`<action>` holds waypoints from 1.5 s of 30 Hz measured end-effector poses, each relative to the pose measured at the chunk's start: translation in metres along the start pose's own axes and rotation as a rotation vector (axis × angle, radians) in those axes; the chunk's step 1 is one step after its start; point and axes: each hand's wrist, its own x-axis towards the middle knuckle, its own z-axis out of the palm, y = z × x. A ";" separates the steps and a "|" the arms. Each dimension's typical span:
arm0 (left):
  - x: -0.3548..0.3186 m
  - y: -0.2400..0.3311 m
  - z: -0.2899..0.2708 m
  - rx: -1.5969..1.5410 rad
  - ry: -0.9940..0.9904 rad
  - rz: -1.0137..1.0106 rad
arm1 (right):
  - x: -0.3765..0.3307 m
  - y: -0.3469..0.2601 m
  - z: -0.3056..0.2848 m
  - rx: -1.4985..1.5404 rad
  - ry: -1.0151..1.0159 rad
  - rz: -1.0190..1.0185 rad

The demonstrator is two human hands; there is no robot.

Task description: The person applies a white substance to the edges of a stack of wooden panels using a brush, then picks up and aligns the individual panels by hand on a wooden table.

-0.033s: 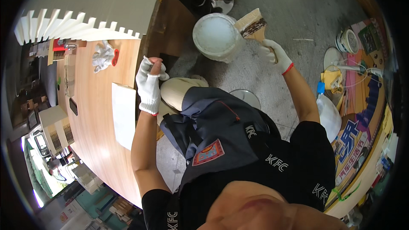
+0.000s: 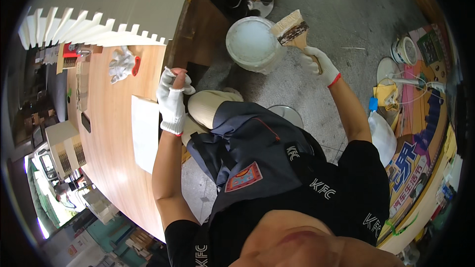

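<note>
The right hand [image 2: 320,62], in a white knit glove with a red cuff, was closed around the handle of a wide flat wooden paintbrush [image 2: 293,30]. The paintbrush's long axis ran diagonally, bristles pointing up and to the left, resting at the rim of a round white plastic bucket [image 2: 251,44] on the grey concrete floor [image 2: 341,10]. The left hand [image 2: 172,100], also white-gloved, was curled shut around a small object, not identifiable, at the edge of the long wooden table [image 2: 111,133]. A white rectangular panel [image 2: 145,131] lay on the table.
</note>
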 end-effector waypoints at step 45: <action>0.184 0.374 -0.098 -0.438 0.079 0.113 | 0.121 0.131 0.148 -1.560 -0.037 -0.249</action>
